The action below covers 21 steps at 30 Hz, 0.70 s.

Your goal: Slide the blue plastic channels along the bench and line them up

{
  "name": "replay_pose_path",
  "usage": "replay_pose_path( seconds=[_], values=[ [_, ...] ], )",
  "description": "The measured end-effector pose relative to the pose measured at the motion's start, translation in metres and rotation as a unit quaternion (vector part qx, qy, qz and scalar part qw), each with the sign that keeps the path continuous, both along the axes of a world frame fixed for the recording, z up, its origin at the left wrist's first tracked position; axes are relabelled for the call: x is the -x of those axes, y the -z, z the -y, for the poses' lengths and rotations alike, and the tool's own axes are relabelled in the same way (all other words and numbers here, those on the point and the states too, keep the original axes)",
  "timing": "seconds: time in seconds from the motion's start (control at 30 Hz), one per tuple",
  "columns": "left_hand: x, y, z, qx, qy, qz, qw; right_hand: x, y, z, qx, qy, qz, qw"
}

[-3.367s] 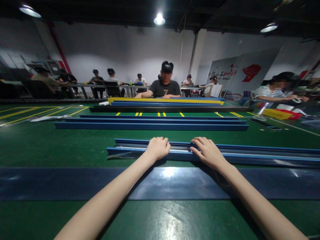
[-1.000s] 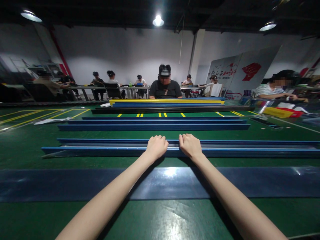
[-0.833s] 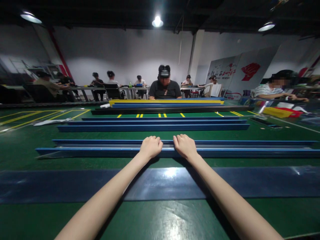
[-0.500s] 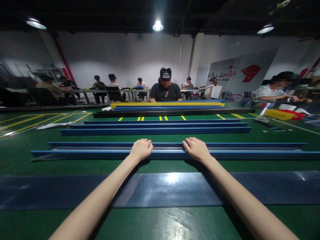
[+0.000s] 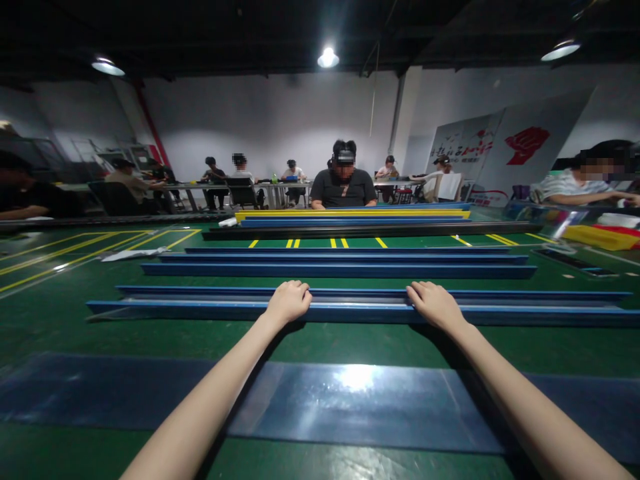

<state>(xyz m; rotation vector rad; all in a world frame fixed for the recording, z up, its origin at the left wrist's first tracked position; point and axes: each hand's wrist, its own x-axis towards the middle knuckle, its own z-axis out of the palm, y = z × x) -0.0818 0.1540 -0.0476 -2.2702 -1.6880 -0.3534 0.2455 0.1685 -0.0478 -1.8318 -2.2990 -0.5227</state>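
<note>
Both hands rest apart on the near blue channel (image 5: pixel 200 310): left hand (image 5: pixel 289 302) curled over it, right hand (image 5: pixel 434 305) apparently gripping its edge.

A single camera rides on the person's head and carries the whole scene. It faces forward and a little down, sitting low over the green table (image 5: pixel 75 327) and looking straight across it. Both forearms climb in from the bottom edge, and the left hand (image 5: pixel 289 301) and right hand (image 5: pixel 434 305) sit close at mid-frame on the blue channel (image 5: pixel 360 313). The wide lens bows the long channel ends and reaches far, taking in the seated person opposite (image 5: pixel 343 189), the back wall (image 5: pixel 280 120) and even the ceiling lamp (image 5: pixel 328 59).
</note>
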Motion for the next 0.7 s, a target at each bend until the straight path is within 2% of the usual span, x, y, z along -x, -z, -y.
replay_pose_path(
  seconds=[0.23, 0.5, 0.6, 0.7],
  values=[
    [0.017, -0.002, -0.01, 0.008, -0.009, 0.003, 1.0, 0.019, -0.001, -0.01, 0.004, -0.003, -0.001, 1.0],
    [0.052, -0.005, -0.02, 0.025, -0.025, -0.006, 0.999, 0.057, -0.003, -0.013, 0.0, -0.01, -0.026, 1.0],
    [0.045, -0.009, -0.02, 0.009, -0.049, -0.041, 0.998, 0.065, -0.004, -0.012, 0.003, -0.001, -0.036, 0.999],
    [0.016, -0.012, -0.019, -0.008, -0.024, -0.065, 0.998, 0.073, -0.006, -0.01, 0.008, 0.0, -0.045, 0.999]
  ],
)
